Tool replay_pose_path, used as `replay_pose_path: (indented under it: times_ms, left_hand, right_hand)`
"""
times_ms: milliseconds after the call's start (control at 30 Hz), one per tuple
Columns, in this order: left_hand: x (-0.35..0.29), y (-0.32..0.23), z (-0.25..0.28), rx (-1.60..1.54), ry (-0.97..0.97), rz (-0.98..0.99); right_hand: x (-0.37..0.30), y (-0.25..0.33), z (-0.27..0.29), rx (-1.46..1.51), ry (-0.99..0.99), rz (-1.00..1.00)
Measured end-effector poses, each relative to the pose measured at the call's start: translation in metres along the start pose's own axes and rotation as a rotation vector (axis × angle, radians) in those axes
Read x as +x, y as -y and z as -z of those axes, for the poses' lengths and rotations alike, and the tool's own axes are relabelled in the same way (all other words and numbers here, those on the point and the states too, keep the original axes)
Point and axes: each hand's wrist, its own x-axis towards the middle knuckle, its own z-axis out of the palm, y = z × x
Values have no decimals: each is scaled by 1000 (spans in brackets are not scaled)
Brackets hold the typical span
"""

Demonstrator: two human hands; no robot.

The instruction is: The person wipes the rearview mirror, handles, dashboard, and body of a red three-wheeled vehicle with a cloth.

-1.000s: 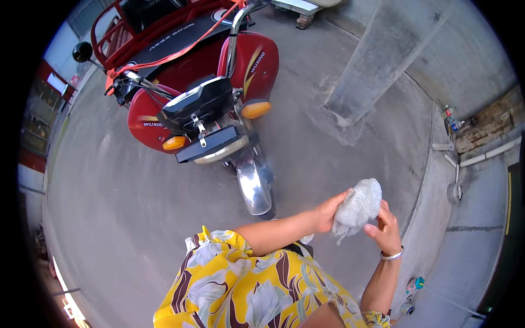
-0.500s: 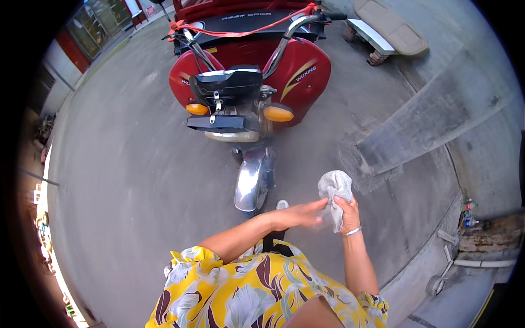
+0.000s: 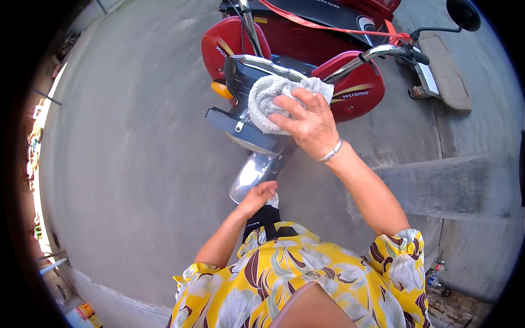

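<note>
My right hand (image 3: 313, 124) presses a bunched light-grey cloth (image 3: 266, 101) with its fingers. The cloth hangs over or against the front of a red cargo tricycle (image 3: 350, 101), hiding part of its black front housing and the turn signal on that side; whether it touches the surface I cannot tell. An orange turn signal (image 3: 221, 90) shows on the other side. My left hand (image 3: 260, 194) is low, empty, its fingers loosely stretched, beside the shiny front mudguard (image 3: 249, 177). Above the mudguard juts a dark front panel (image 3: 238, 130).
A red strap (image 3: 328, 27) runs across between the handlebars. At the right stand a round black mirror (image 3: 464, 15) and a beige padded board (image 3: 445, 76) by the wall. A concrete ramp (image 3: 432, 183) lies to my right. Small bottles (image 3: 436, 273) sit at lower right.
My right hand has carried the cloth up and forward to the tricycle's front. My left hand has left the cloth and dropped beside the mudguard. The view has turned and come closer.
</note>
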Motion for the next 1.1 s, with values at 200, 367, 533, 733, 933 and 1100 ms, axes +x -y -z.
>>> replay_pose_path:
  times_ms: [200, 367, 533, 733, 933, 1100]
  left_hand:
    - [-28, 25, 20, -174, -336, 92]
    - [-53, 55, 28, -287, -542, 155]
    - [-46, 51, 12, -332, -659, 140]
    - [-15, 32, -39, -450, -833, 91]
    - [8, 12, -114, -471, -926, 87]
    - [8, 18, -161, -582, -1040, 119]
  right_hand:
    - [-44, -49, -16, 133, 20, 150]
    - [-104, -105, -23, 447, -16, -751]
    - [-54, -64, -49, 1765, -302, -1407]
    - [-54, -36, -27, 2368, -110, -1758]
    - [-62, -118, -1, 2177, 143, -1054]
    - [-32, -124, -29, 963, 67, -128]
